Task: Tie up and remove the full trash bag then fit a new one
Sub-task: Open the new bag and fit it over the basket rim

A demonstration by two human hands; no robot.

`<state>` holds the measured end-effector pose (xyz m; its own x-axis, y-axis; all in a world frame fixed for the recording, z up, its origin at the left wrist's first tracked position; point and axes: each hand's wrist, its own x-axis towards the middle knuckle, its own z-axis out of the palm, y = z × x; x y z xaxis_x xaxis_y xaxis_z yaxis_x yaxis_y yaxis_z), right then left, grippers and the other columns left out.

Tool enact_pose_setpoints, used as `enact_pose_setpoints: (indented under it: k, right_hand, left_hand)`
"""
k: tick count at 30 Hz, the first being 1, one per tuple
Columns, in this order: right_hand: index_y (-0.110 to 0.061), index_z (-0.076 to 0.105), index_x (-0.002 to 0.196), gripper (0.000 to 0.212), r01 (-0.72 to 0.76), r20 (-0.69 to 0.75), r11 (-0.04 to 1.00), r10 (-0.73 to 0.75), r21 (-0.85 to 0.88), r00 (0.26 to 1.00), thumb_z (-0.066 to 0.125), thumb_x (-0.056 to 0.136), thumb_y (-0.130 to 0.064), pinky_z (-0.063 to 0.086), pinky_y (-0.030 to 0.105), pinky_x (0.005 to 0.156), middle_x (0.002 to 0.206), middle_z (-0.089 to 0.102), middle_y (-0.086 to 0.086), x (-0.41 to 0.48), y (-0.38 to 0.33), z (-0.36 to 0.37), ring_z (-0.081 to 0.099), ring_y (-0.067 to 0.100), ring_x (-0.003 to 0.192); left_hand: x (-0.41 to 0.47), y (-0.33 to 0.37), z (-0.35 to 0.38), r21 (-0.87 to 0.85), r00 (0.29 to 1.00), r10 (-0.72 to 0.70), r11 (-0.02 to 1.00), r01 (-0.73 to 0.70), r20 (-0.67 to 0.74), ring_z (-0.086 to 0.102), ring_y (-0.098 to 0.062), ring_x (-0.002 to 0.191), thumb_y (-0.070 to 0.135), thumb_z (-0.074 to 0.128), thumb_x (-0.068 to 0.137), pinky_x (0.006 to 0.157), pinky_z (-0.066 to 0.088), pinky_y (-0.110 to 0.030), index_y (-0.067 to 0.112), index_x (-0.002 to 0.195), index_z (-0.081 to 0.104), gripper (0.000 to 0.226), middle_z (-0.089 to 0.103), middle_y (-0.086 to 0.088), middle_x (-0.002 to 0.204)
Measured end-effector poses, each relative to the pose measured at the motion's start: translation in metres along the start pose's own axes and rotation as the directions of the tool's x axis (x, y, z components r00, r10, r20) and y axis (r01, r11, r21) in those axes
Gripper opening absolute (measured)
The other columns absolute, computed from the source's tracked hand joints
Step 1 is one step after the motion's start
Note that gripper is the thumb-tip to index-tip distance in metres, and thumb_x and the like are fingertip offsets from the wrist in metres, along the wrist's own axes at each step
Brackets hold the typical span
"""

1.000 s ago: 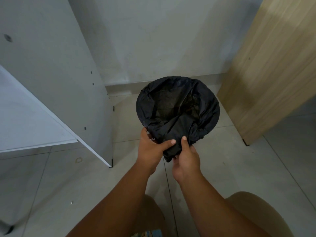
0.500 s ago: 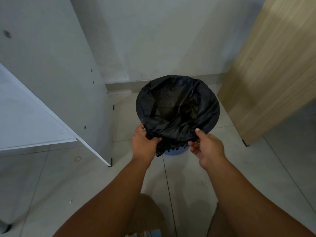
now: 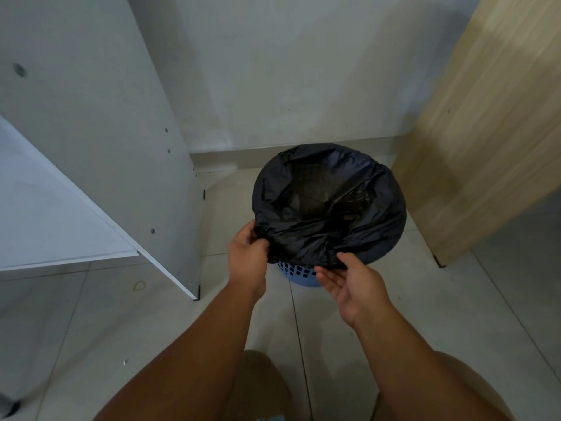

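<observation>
Where pale glossy floor tiles (image 3: 394,314) meet a grey wall, a blue lattice plastic bin (image 3: 299,273) stands between a white cabinet panel (image 3: 100,141) and a light wood-grain board (image 3: 485,132). Crinkled black trash bag (image 3: 331,205) now spreads wider over its round rim. The left hand (image 3: 247,258) pinches the bag's near edge; the right hand (image 3: 353,282) has moved rightward, fingers (image 3: 326,276) loosely open beneath the hem.

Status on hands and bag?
Left hand pinching black bag hem. Right hand open under hem. Bag folded over blue bin rim. Nothing obstructing.
</observation>
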<state>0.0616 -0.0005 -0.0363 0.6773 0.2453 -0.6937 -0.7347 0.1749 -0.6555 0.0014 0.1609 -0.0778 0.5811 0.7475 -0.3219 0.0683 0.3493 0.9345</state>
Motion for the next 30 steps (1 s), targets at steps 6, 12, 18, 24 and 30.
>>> enact_pose_setpoints:
  k: [6, 12, 18, 24, 30]
  right_hand:
    - [-0.002, 0.063, 0.102, 0.015, 0.002, -0.013, 0.999, -0.002, 0.034, 1.0, 0.055, 0.1, -0.014, 0.06, 0.028, 0.054, 0.088, 0.072, 0.019, -0.002, 0.004, 0.005, 0.07, 0.025, 0.072]
    - [-0.002, 0.064, 0.1, 0.015, 0.01, -0.01, 0.998, -0.009, 0.067, 1.0, 0.054, 0.101, -0.013, 0.062, 0.03, 0.058, 0.089, 0.072, 0.02, -0.006, 0.011, 0.008, 0.07, 0.026, 0.074]
    - [-0.001, 0.063, 0.105, 0.016, 0.029, -0.03, 0.997, -0.027, 0.075, 0.999, 0.054, 0.101, -0.013, 0.06, 0.032, 0.062, 0.093, 0.071, 0.021, -0.005, 0.012, 0.009, 0.07, 0.027, 0.076]
    - [0.002, 0.063, 0.113, 0.022, 0.041, -0.026, 0.996, -0.039, 0.075, 0.999, 0.055, 0.1, -0.013, 0.061, 0.032, 0.061, 0.091, 0.072, 0.021, -0.005, 0.014, 0.009, 0.071, 0.025, 0.072]
    - [0.004, 0.061, 0.118, 0.026, 0.035, -0.034, 0.997, -0.033, 0.07, 0.999, 0.055, 0.1, -0.013, 0.062, 0.031, 0.06, 0.09, 0.072, 0.022, -0.006, 0.017, 0.011, 0.071, 0.025, 0.071]
  left_hand:
    - [-0.007, 0.006, 0.013, -0.26, 0.998, -0.061, 0.963, 0.065, 0.026, 0.072, -0.019, 0.107, 0.014, 0.067, 0.096, 0.091, 0.057, -0.03, 0.006, 0.119, 0.07, 0.025, 0.077, -0.006, 0.112]
    - [-0.011, -0.001, 0.026, -0.337, 0.972, -0.182, 0.934, 0.123, -0.149, 0.076, -0.015, 0.087, 0.015, 0.08, 0.085, 0.082, 0.061, -0.028, 0.002, 0.096, 0.073, 0.018, 0.079, -0.008, 0.096]
    - [-0.016, -0.001, 0.033, -0.291, 0.97, -0.153, 0.952, 0.093, -0.191, 0.072, 0.001, 0.066, 0.019, 0.079, 0.087, 0.06, 0.055, -0.011, 0.005, 0.084, 0.072, 0.015, 0.077, 0.006, 0.073]
    - [-0.018, 0.003, 0.03, -0.292, 0.97, -0.201, 0.944, 0.155, -0.135, 0.075, -0.013, 0.09, 0.026, 0.075, 0.091, 0.087, 0.06, -0.032, 0.006, 0.1, 0.075, 0.022, 0.079, -0.004, 0.096]
    - [-0.019, -0.002, 0.034, -0.232, 0.931, -0.165, 0.968, 0.091, -0.325, 0.069, -0.009, 0.078, 0.033, 0.08, 0.086, 0.06, 0.053, -0.014, 0.006, 0.093, 0.068, 0.03, 0.073, -0.003, 0.089]
